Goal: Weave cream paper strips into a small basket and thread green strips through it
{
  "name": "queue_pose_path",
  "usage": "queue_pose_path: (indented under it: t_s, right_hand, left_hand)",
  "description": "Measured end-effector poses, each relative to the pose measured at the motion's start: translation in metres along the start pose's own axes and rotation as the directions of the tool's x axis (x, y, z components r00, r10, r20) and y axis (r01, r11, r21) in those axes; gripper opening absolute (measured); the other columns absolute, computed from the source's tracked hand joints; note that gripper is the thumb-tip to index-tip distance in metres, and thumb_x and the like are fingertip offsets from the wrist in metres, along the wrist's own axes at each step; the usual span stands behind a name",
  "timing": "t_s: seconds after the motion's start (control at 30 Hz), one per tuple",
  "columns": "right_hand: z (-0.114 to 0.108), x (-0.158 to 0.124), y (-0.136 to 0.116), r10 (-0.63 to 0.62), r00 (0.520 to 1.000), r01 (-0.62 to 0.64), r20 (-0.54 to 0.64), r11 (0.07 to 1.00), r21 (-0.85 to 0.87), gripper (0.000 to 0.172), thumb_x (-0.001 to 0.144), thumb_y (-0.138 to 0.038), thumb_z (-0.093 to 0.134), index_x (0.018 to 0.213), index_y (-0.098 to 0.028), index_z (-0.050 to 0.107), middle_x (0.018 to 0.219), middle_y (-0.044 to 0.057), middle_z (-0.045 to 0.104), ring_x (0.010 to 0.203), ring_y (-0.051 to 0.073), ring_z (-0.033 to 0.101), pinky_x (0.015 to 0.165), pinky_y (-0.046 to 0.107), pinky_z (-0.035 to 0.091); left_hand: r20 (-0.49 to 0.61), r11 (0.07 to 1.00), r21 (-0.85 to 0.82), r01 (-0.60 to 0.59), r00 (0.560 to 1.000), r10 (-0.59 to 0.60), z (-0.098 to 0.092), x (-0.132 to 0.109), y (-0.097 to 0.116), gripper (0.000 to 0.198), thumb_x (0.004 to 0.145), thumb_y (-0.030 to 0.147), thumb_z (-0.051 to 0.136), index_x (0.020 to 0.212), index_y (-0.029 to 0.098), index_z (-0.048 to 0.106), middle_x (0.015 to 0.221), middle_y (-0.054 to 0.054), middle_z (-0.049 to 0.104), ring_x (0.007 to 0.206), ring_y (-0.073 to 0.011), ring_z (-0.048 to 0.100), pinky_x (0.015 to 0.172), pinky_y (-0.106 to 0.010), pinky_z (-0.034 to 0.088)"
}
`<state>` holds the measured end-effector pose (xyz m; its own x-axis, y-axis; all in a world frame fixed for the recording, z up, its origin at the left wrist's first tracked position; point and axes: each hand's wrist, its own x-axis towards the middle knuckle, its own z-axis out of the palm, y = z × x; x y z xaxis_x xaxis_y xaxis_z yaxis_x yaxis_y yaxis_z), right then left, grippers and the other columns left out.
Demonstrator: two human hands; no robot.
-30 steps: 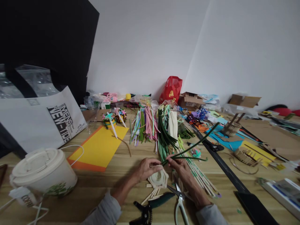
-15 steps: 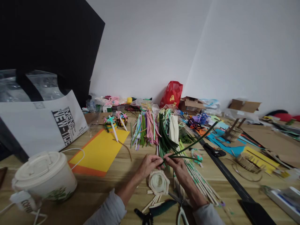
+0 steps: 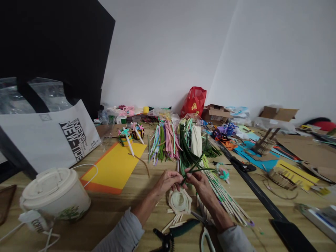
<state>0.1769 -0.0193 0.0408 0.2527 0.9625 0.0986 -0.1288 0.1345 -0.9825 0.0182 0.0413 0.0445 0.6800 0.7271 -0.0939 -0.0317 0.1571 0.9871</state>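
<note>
My left hand [image 3: 166, 182] and my right hand [image 3: 198, 181] meet above the wooden table, both pinching a dark green pipe cleaner [image 3: 197, 164] at its bend. Its two ends stick up and to the right from my fingers. Just below my hands lies a small round frame of wooden sticks [image 3: 180, 202]. Behind my hands lie heaps of pipe cleaners: a green, pink and blue heap [image 3: 164, 141] and a dark green bundle [image 3: 186, 148].
A white lidded cup [image 3: 56, 194] stands front left, beside a white tote bag [image 3: 44, 140]. A yellow and orange sheet [image 3: 112, 167] lies left of centre. Black pliers [image 3: 170, 234] and scissors [image 3: 207, 241] lie near the front edge. A red bag [image 3: 195, 100], boxes and paper scraps crowd the right.
The long free end of the green pipe cleaner, which reached far to the right, now stands shorter and steeper above my hands. Both hands stay together at the bend.
</note>
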Motion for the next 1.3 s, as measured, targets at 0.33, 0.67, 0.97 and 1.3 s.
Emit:
queue_pose_path:
  t_s: [0.33,0.67,0.97,1.3]
  right_hand:
    - [-0.003,-0.005,0.003,0.014,1.0,-0.014,0.005,0.994,0.111,0.036,0.066,-0.046,0.081,0.09,-0.02,0.074,0.077,0.002,0.067,0.073,0.019,0.059,0.072,0.031,0.047]
    - [-0.007,-0.009,0.002,0.023,1.0,-0.023,-0.007,0.998,0.061,0.036,0.066,-0.044,0.078,0.091,-0.018,0.073,0.069,0.002,0.065,0.065,0.019,0.056,0.067,0.032,0.044]
    - [-0.007,-0.009,-0.001,0.013,1.0,-0.012,-0.018,0.998,0.057,0.031,0.066,-0.04,0.076,0.088,-0.019,0.074,0.072,0.003,0.069,0.067,0.019,0.059,0.066,0.032,0.044]
    - [-0.008,-0.009,-0.002,0.007,1.0,-0.007,0.004,0.998,0.061,0.032,0.068,-0.041,0.076,0.089,-0.018,0.074,0.068,0.002,0.067,0.064,0.018,0.057,0.064,0.03,0.043]
  left_hand:
    - [0.134,0.953,-0.257,0.162,0.982,-0.131,0.007,-0.01,0.011,0.031,0.068,0.039,0.075,0.078,0.012,0.064,0.075,-0.011,0.074,0.058,-0.016,0.067,0.052,-0.022,0.043]
    - [0.058,0.917,-0.369,0.15,0.989,-0.138,0.016,-0.013,0.011,0.029,0.062,0.03,0.082,0.077,0.014,0.063,0.075,-0.008,0.072,0.062,-0.0164,0.066,0.06,-0.025,0.046]
    - [0.113,0.891,-0.405,0.204,0.979,-0.172,0.014,-0.014,0.009,0.022,0.064,0.025,0.079,0.077,0.015,0.065,0.081,-0.008,0.071,0.07,-0.0172,0.066,0.07,-0.028,0.048]
    - [0.083,0.875,-0.449,0.184,0.983,-0.165,0.016,-0.014,0.007,0.025,0.059,0.023,0.081,0.076,0.014,0.066,0.078,-0.008,0.071,0.069,-0.0182,0.067,0.071,-0.03,0.05]
